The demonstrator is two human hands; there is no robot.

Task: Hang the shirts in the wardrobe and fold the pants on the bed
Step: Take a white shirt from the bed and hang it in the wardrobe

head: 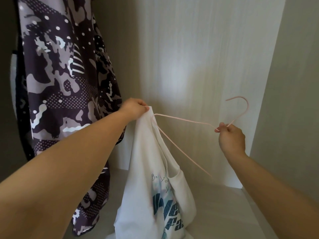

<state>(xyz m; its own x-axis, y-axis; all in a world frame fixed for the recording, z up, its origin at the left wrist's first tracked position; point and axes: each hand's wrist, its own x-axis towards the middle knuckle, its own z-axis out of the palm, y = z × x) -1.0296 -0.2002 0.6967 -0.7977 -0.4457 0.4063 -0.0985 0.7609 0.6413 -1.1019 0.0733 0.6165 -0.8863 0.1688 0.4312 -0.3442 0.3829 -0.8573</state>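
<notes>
Inside the wardrobe point(198, 57), over the bottom panel point(224, 213), your two hands work the white shirt point(148, 169) and a pink hanger point(183, 120). Your left hand point(136, 107) is up at the shirt's top edge, fingers point(144, 107) curled tight and pinching the fabric. The shirt hangs down from that pinch, with its dark print facing you. Its lower end bunches on the bottom panel toward the front edge.

Your right hand point(232, 138) is out to the right, well apart from the left, with fingers point(222, 127) closed round the hanger's neck just under the hook. The hook points up and right, near the right side wall. One hanger arm runs left to a corner just beside your left hand. From there the bar slants down and right across the shirt's upper part. Cannot tell whether the corner is inside the shirt or only against it.

A camo-print shirt point(65, 83) hangs at the left side, just beside your left forearm.
</notes>
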